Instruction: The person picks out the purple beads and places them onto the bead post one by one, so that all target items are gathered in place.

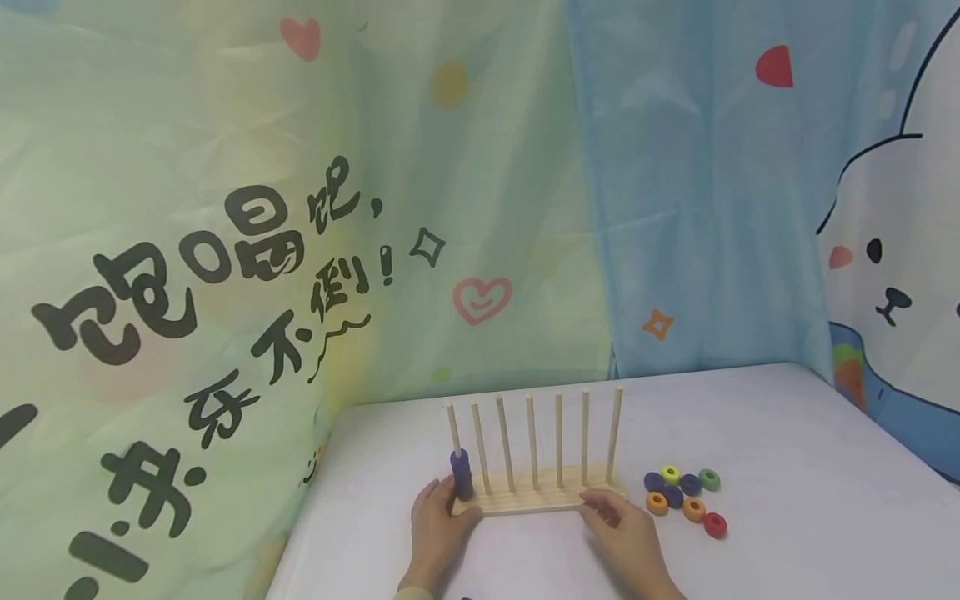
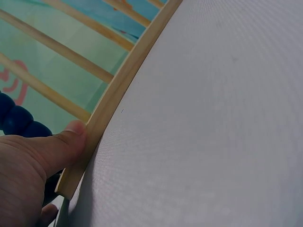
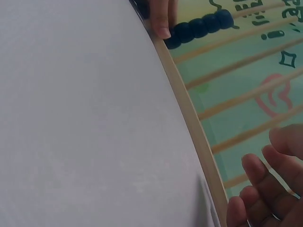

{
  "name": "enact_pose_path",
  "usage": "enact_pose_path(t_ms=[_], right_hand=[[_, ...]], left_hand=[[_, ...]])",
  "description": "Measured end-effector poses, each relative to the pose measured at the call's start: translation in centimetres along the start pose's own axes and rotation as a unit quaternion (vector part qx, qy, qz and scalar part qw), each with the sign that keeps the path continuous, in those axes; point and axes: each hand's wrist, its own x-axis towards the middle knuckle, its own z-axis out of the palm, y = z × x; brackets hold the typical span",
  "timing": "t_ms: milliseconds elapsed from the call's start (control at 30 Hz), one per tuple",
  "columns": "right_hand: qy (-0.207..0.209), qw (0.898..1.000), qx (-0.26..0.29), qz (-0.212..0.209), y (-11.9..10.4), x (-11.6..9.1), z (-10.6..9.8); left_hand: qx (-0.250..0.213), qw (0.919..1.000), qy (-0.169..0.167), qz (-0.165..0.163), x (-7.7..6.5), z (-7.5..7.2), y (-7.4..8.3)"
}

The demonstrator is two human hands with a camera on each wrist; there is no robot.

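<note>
A wooden base [image 1: 525,501] with a row of several upright pegs [image 1: 533,442] stands on the table. Dark blue beads [image 1: 462,475] are stacked on its leftmost peg. My left hand [image 1: 440,531] grips the base's left end, beside that stack. In the left wrist view the thumb [image 2: 75,137] presses on the base's front edge, and the other fingers are mostly hidden behind it. Near the right end of the base is my right hand [image 1: 624,527], its fingers [image 3: 258,172] loosely bent and holding nothing, the fingertips close by the pegs in the right wrist view.
Loose beads lie on the white table [image 1: 787,467] right of the base: a yellow bead [image 1: 671,474], a green bead [image 1: 709,479], a red bead [image 1: 715,525], orange beads [image 1: 657,502] and dark blue beads [image 1: 691,484]. A printed curtain [image 1: 480,208] hangs behind and along the left.
</note>
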Motion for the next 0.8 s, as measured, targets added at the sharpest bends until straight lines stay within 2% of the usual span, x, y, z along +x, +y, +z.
enact_pose_path(t_ms=[167, 267, 567, 800], right_hand=[[0.008, 1.0, 0.001, -0.002, 0.1, -0.1, -0.2], [0.003, 1.0, -0.006, 0.016, 0.1, 0.0, -0.3], [0.002, 1.0, -0.017, 0.026, 0.5, 0.3, -1.0], [0.035, 0.999, -0.02, 0.001, 1.1, 0.7, -2.0]], left_hand=[[0.006, 1.0, 0.005, 0.003, 0.0, 0.0, -0.3], [0.007, 1.0, 0.004, 0.002, -0.1, 0.0, -0.3], [0.016, 0.9998, 0.001, 0.01, 0.0, 0.4, -0.5], [0.011, 0.9998, 0.002, 0.016, -0.1, 0.1, -0.1]])
